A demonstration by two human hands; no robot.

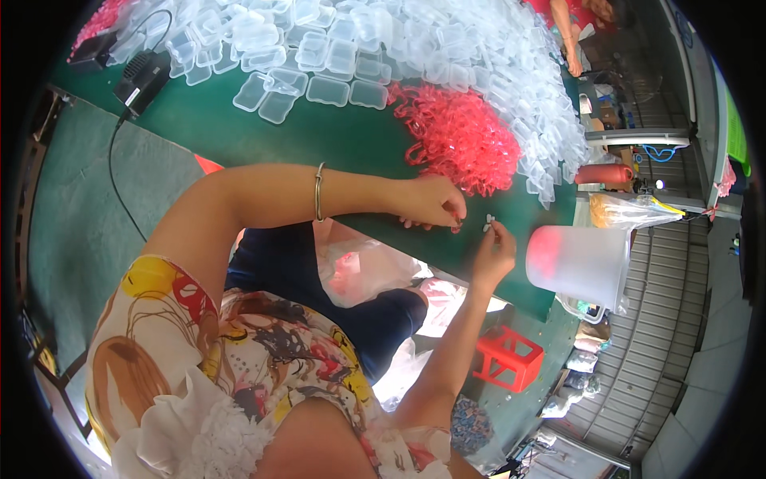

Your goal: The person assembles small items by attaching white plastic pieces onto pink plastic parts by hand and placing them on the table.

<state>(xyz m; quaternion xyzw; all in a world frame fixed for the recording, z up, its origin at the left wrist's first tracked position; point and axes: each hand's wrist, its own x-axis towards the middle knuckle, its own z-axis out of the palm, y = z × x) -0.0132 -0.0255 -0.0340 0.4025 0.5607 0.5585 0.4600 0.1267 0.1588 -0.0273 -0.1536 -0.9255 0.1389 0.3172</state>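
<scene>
My left hand (pixel 437 201), its wrist ringed by a bracelet, is closed in a pinch over the green table. A small red piece (pixel 456 223) shows at its fingertips, too small to make out in detail. Just to its right, my right hand (pixel 495 257) pinches a small whitish piece (pixel 488 220) between thumb and finger, apart from the left hand. Beyond both hands lies a tangled heap of red, shiny plastic loops (pixel 463 140). Clear, shallow plastic cases (pixel 341 57) are spread in a large pile behind and beside that heap.
A translucent bucket (pixel 586 267) with something pink inside is right of my right hand. A red plastic stool (pixel 511 359) stands below the table edge. A black device (pixel 144 82) with a cord is on the table's far left. Another person's arm (pixel 565 32) reaches in at top right.
</scene>
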